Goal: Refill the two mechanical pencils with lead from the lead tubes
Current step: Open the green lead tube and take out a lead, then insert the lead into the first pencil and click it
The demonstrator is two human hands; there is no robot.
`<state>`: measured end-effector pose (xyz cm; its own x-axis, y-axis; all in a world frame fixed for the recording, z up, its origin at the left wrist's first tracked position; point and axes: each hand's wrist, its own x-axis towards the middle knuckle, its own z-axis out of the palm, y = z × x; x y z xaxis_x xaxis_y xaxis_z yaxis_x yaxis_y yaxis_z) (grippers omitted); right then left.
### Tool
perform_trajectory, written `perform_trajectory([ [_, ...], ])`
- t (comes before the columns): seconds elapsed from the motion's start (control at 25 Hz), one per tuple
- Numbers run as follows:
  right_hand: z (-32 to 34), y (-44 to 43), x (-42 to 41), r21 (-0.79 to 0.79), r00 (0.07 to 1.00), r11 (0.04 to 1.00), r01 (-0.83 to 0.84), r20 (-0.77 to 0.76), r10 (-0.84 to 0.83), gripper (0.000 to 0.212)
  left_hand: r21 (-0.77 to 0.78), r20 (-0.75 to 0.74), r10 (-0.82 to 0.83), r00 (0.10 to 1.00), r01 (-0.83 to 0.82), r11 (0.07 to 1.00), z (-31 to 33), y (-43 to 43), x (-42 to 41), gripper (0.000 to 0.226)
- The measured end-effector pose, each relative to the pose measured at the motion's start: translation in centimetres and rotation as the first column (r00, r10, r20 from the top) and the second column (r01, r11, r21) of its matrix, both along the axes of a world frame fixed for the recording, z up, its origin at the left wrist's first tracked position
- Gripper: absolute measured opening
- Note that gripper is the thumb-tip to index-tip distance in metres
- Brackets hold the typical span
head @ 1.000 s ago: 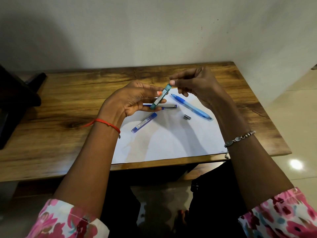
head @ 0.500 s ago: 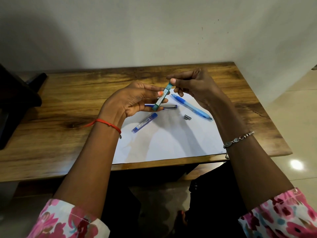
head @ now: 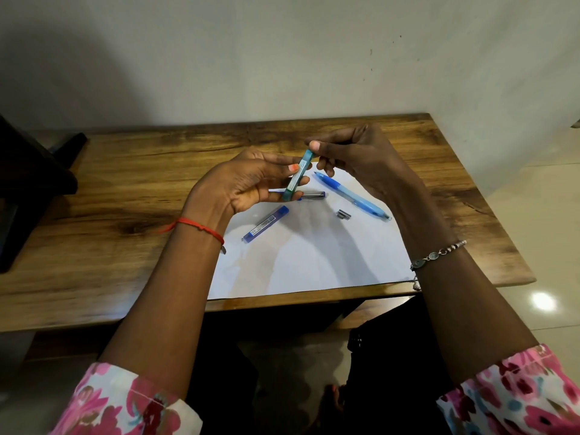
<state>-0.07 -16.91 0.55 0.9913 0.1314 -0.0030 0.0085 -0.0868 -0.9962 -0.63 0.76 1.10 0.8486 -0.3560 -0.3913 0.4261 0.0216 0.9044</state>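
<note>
My left hand (head: 248, 180) holds a teal lead tube (head: 298, 175) tilted above the white paper (head: 310, 262). The thumb and forefinger of my right hand (head: 354, 155) pinch the tube's top end. A blue mechanical pencil (head: 354, 196) lies on the paper to the right. A second pencil (head: 310, 195), silver and blue, lies partly hidden behind my left fingers. A dark blue lead tube (head: 266, 228) rests on the paper below my left hand. A small grey cap (head: 344, 214) lies between the pencils.
The paper sits on a wooden table (head: 125, 215) against a white wall. A dark object (head: 28, 171) stands at the table's left end. The table's right edge drops to a tiled floor (head: 539, 246).
My right hand's fingertips shifted slightly left along the top of the teal tube. The left hand and the things on the paper stayed put.
</note>
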Motion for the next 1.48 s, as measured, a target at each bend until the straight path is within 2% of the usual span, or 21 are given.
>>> perform_trajectory([
  [0.28, 0.3, -1.2, -0.1, 0.003, 0.99, 0.991, -0.134, -0.035, 0.134, 0.022, 0.017, 0.039, -0.011, 0.999, 0.01, 1.0, 0.1, 0.3, 0.0, 0.01],
  [0.36, 0.4, -1.7, -0.2, -0.044, 0.973, 0.975, -0.22, -0.082, 0.216, 0.018, 0.061, 0.073, -0.014, 0.997, 0.009, 0.998, 0.2, 0.6, 0.1, 0.01],
  [0.56, 0.6, -1.3, -0.9, -0.362, 0.875, 0.801, -0.477, -0.279, 0.395, 0.015, 0.112, 0.109, 0.043, 0.993, -0.055, 0.992, 0.2, 1.2, 0.3, 0.01],
  [0.76, 0.3, -0.5, -0.9, -0.581, 0.853, 0.626, -0.521, -0.336, 0.398, 0.019, 0.151, 0.115, 0.03, 0.993, -0.047, 0.987, 0.0, 1.0, 0.3, 0.008],
  [0.8, 0.4, -0.6, -0.9, -0.593, 0.866, 0.631, -0.5, -0.322, 0.384, 0.019, 0.159, 0.119, 0.028, 0.993, -0.046, 0.986, -0.1, 1.1, 0.4, 0.008],
  [0.88, 0.5, -0.8, -0.9, -0.545, 0.926, 0.749, -0.376, -0.237, 0.293, 0.015, 0.184, 0.132, 0.004, 0.991, -0.028, 0.982, -0.2, 1.1, 0.4, 0.007],
  [0.96, 0.4, -1.1, -0.6, -0.392, 0.982, 0.904, -0.169, -0.148, 0.119, 0.014, 0.215, 0.148, -0.045, 0.988, 0.012, 0.977, -0.4, 1.0, 0.5, 0.008],
  [1.04, 0.2, -1.1, -0.4, -0.241, 0.987, 0.97, -0.028, -0.162, -0.012, 0.02, 0.23, 0.165, -0.091, 0.982, 0.051, 0.972, -0.4, 0.7, 0.4, 0.009],
  [1.24, -0.2, -0.7, -0.3, -0.079, 0.962, 0.997, -0.001, -0.274, -0.021, 0.01, 0.237, 0.187, -0.179, 0.966, 0.133, 0.962, -0.2, 0.4, 0.3, 0.012],
  [1.36, -0.1, -0.9, -0.3, -0.046, 0.959, 0.999, 0.024, -0.281, -0.036, 0.004, 0.249, 0.187, -0.142, 0.972, 0.093, 0.964, -0.1, 0.1, 0.1, 0.014],
  [1.4, 0.0, -1.0, -0.2, -0.036, 0.959, 0.998, 0.052, -0.275, -0.06, 0.005, 0.333, 0.232, -0.129, 0.964, 0.046, 0.942, -0.1, -0.1, 0.1, 0.017],
  [1.48, -0.2, -1.4, -0.1, -0.015, 0.959, 0.993, 0.119, -0.258, -0.119, 0.007, 0.615, 0.398, -0.204, 0.894, -0.095, 0.783, -0.6, -0.4, 0.2, 0.021],
])
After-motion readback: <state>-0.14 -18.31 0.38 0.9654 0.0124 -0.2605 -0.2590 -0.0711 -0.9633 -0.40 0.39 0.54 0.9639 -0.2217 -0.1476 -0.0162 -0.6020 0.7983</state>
